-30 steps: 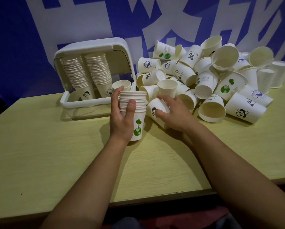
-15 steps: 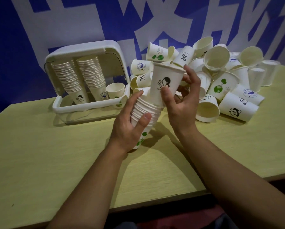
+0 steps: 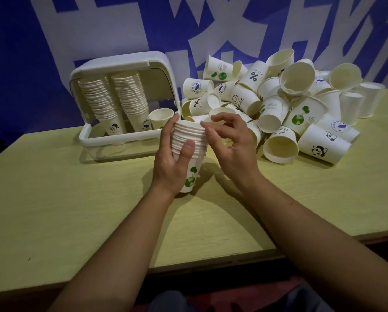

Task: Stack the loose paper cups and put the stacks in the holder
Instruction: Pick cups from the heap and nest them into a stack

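Blue wall (image 3: pixel 13 64) with large white characters behind a yellow-green table (image 3: pixel 76 210); left hand (image 3: pixel 172 158) grips the stack (image 3: pixel 189 149) upright, thumb across its rims, base on the table; right hand (image 3: pixel 231 145) beside the stack, grip released, fingers loosely curled at the top rim, holding nothing; holder (image 3: pixel 121 138) at rear left, lid raised, with two tall leaning stacks and one single cup (image 3: pixel 161 115) inside; loose cups (image 3: pixel 278 104) piled at right rear, mostly on their sides
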Motion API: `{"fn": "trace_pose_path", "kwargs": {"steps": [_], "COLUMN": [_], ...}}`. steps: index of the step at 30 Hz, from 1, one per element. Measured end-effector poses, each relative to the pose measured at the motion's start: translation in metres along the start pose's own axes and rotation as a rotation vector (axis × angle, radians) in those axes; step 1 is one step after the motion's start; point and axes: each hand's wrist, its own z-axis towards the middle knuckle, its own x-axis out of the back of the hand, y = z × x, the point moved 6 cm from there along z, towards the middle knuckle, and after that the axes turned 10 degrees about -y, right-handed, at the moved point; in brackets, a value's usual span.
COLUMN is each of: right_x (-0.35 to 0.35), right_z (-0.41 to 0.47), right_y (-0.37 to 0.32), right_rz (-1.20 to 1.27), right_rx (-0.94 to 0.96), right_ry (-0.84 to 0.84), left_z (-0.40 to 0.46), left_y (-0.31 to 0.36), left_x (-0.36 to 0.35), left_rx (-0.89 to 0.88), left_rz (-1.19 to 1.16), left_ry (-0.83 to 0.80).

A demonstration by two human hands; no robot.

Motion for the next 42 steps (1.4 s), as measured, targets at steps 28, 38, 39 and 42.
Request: {"fn": "trace_pose_path", "kwargs": {"steps": [28,38,39,42], "right_x": [0.208,0.197,0.198,0.208], "right_z": [-0.048,-0.055,-0.055,-0.057], "right_y": [0.096,0.100,0.097,0.085], "right_rz": [-0.657,-0.618,-0.612,-0.515], "right_rx": [-0.288,-0.374,-0.385,-0.339], "right_ry": [0.008,-0.158,-0.135,0.053], "left_z": [0.024,0.021,0.021,0.020], "left_y": [0.054,0.058,0.058,0.058], "left_x": [-0.187,-0.181,-0.181,-0.181], "left_rx": [-0.085,-0.088,-0.083,-0.075], "left_rz": [-0.389,-0.293,-0.297,-0.305], "left_ry": [-0.280,-0.389,-0.396,-0.412]}}
